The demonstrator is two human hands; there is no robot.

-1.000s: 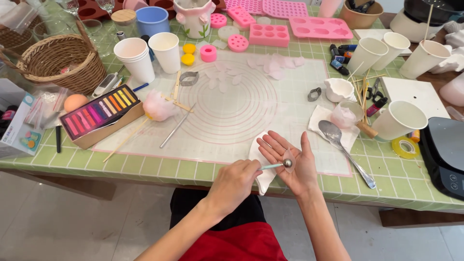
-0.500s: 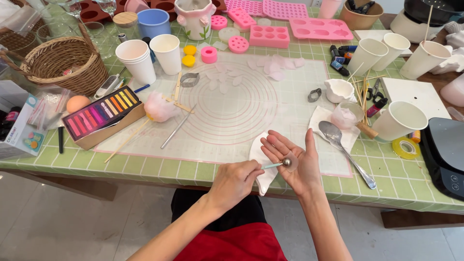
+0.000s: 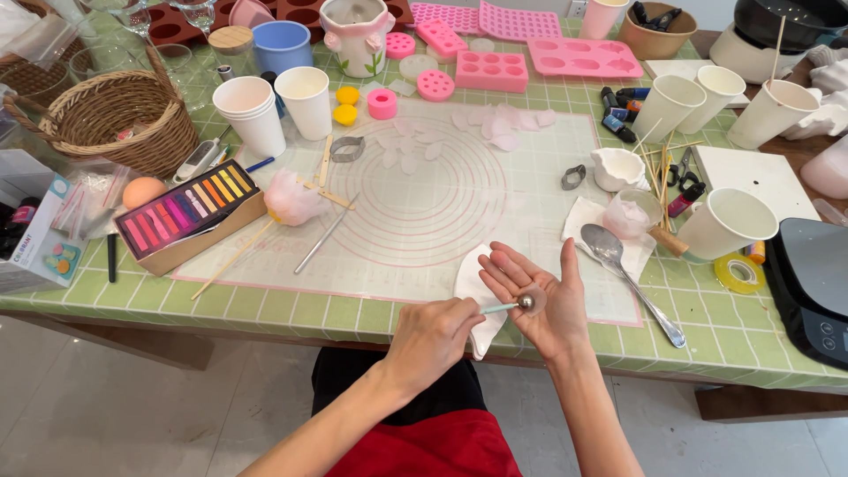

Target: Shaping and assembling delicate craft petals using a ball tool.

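Note:
My left hand [image 3: 433,337] grips a thin metal ball-tipped tool [image 3: 505,306] over the table's front edge. The tool's ball presses on a small, thin, pale petal piece [image 3: 535,302] lying in the palm of my right hand [image 3: 541,299]. That hand is palm up with its fingers spread, cradling the piece. A white paper napkin [image 3: 472,283] lies under both hands on the pale silicone mat [image 3: 424,203].
A box of coloured pastel sticks [image 3: 181,212], a pink fluffy piece [image 3: 291,199] and wooden skewers lie at the left. Paper cups [image 3: 252,110], a wicker basket [image 3: 106,119] and pink silicone moulds [image 3: 583,55] stand at the back. A spoon [image 3: 632,274], tape roll [image 3: 738,272] and black scale [image 3: 813,283] are at the right.
My hands have stayed together at the table's front edge. The ball tool has shifted only slightly on my right palm.

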